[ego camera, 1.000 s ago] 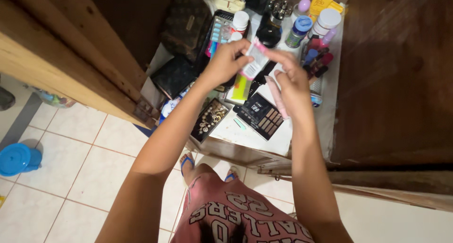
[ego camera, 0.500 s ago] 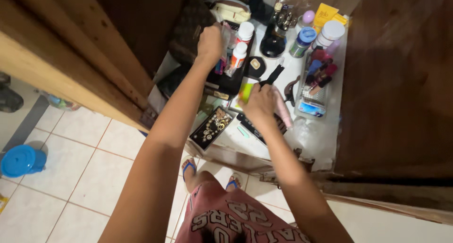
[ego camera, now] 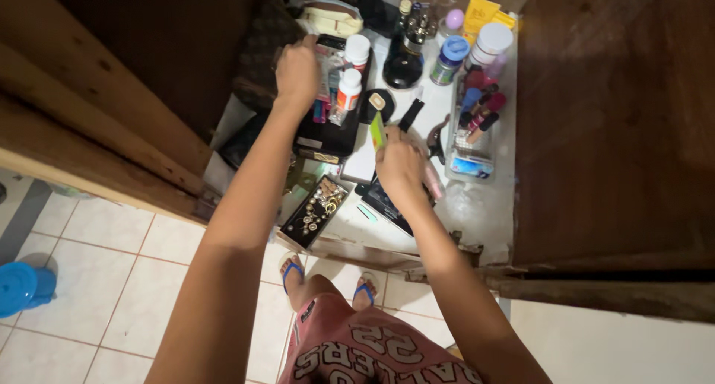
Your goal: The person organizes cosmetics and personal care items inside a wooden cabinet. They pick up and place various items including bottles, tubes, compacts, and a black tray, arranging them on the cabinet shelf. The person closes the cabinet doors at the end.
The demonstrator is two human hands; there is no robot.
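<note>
Head view: left hand (ego camera: 296, 73) closes around small items at the black plastic organiser tray (ego camera: 328, 134); right hand (ego camera: 400, 164) pinches a yellow-green flat card (ego camera: 377, 131) above the white desk (ego camera: 488, 205).

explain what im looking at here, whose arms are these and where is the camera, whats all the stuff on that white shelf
The camera sits on a person's head and looks straight down, so both bare arms are that person's own; their feet in blue sandals show on the tiled floor below.

The left hand reaches into a black tray of small tubes and bottles, fingers closed around something there; I cannot tell exactly what. The right hand holds a thin yellow-green card-like item upright.

They stand at a white shelf top inside a dark wooden cabinet. On it lie a black box of gold jewellery, a dark round glass bottle, a white jar with a white lid, a blue-capped bottle and a clear rack of lipsticks.
</note>
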